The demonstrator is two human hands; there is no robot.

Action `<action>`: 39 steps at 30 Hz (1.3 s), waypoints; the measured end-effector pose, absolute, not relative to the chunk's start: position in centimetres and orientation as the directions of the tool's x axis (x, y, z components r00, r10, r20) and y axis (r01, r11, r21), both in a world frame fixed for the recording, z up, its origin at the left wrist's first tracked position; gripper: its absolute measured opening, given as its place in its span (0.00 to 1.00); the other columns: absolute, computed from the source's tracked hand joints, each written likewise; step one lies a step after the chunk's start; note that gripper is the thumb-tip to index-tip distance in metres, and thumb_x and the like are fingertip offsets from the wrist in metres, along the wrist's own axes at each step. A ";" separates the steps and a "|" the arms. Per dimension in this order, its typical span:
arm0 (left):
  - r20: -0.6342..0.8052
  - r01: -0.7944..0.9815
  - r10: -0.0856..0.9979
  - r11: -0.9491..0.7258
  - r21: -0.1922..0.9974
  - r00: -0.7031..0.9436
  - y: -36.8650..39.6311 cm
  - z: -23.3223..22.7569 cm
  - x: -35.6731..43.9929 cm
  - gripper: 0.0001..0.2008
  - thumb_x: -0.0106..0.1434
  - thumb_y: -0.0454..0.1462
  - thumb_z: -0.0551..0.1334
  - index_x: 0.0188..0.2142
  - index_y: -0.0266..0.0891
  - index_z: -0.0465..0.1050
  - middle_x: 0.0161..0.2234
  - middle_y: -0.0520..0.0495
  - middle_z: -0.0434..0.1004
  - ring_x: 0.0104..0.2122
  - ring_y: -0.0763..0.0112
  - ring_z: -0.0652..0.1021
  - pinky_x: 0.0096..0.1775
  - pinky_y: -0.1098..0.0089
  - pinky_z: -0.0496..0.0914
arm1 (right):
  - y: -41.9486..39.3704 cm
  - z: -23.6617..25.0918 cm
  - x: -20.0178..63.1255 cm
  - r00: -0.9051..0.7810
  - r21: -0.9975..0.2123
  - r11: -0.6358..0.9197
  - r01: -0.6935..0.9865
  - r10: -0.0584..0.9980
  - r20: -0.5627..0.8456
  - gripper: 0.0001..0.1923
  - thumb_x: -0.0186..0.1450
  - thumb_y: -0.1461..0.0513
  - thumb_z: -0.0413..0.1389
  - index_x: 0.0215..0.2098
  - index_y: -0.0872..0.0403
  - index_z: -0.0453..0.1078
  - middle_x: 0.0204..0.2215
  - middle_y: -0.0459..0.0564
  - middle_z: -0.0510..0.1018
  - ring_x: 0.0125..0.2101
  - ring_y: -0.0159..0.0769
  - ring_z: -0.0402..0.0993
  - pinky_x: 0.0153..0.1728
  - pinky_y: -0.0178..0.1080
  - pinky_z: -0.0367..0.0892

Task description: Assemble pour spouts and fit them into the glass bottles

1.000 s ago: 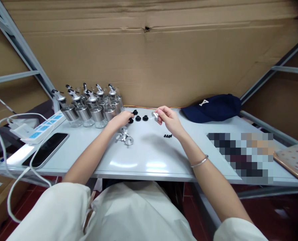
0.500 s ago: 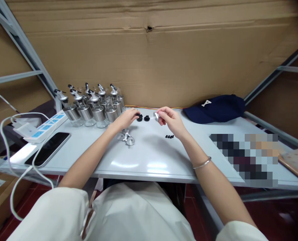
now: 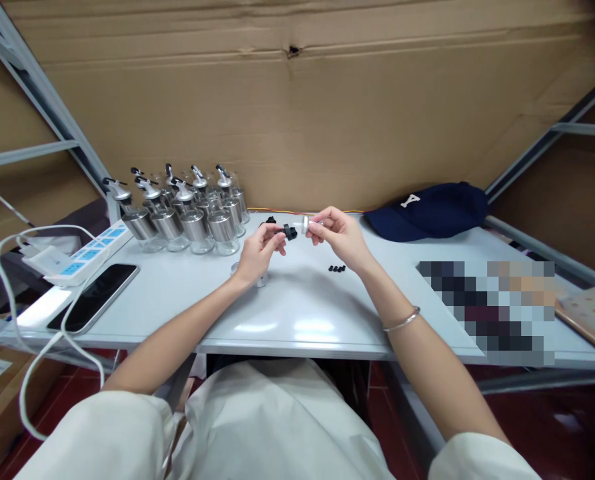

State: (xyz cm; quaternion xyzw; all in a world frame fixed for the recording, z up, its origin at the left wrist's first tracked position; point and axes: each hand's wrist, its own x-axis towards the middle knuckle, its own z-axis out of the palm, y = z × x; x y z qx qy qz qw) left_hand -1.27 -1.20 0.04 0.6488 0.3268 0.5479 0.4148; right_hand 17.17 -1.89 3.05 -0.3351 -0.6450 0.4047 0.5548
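Note:
Between its thumb and fingers my left hand (image 3: 262, 252) pinches a black plastic stopper (image 3: 290, 232) above the table. Facing it, my right hand (image 3: 336, 235) grips a silver pourer spout (image 3: 305, 225), its round collar turned toward the stopper. The two parts are very close; whether they touch I cannot tell. Behind my left hand another black stopper (image 3: 271, 220) shows in part. More silver pourer spouts (image 3: 261, 280) lie by my left wrist, mostly hidden by it. Several small black caps (image 3: 336, 269) sit in a row on the table below my right hand.
Several glass-and-steel bottles (image 3: 195, 230), many with pourers, stand at the back left. Left of them are a power strip (image 3: 90, 252) with a white cable and a phone (image 3: 97, 297). A navy cap (image 3: 430, 212) lies at the back right, near a blurred-out patch (image 3: 502, 313).
My left hand has picked up a black stopper from the table and brought it right, toward the pourer spout. My right hand still holds the spout, now close to the stopper.

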 end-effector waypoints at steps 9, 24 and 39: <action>0.408 -0.167 0.888 -0.378 0.911 0.213 -1.0 0.0 -1.1 0.21 0.58 0.49 0.62 0.40 0.34 0.65 0.26 0.51 0.72 0.24 0.76 0.75 0.32 0.71 0.72 | -2.1 3.2 17.1 -0.196 -0.905 0.424 -0.021 0.886 0.420 0.19 0.51 0.51 0.65 0.28 0.55 0.67 0.20 0.44 0.75 0.18 0.27 0.66 0.22 0.34 0.64; 0.440 -0.176 0.863 -0.407 0.896 0.248 -1.7 0.7 -1.1 0.19 0.55 0.47 0.65 0.38 0.35 0.67 0.25 0.52 0.72 0.24 0.76 0.74 0.31 0.72 0.70 | -2.5 3.1 16.7 -0.234 -0.899 0.437 -0.034 0.871 0.432 0.18 0.53 0.51 0.65 0.26 0.55 0.65 0.19 0.44 0.75 0.17 0.28 0.69 0.21 0.34 0.64; 0.519 0.111 0.806 -0.565 0.817 0.284 -1.7 0.5 -2.0 0.11 0.60 0.38 0.59 0.41 0.35 0.70 0.24 0.52 0.74 0.25 0.75 0.75 0.32 0.72 0.67 | -2.1 2.3 16.3 -0.305 -0.908 0.417 -0.042 0.860 0.410 0.20 0.52 0.50 0.65 0.26 0.53 0.62 0.21 0.45 0.76 0.20 0.32 0.73 0.23 0.36 0.67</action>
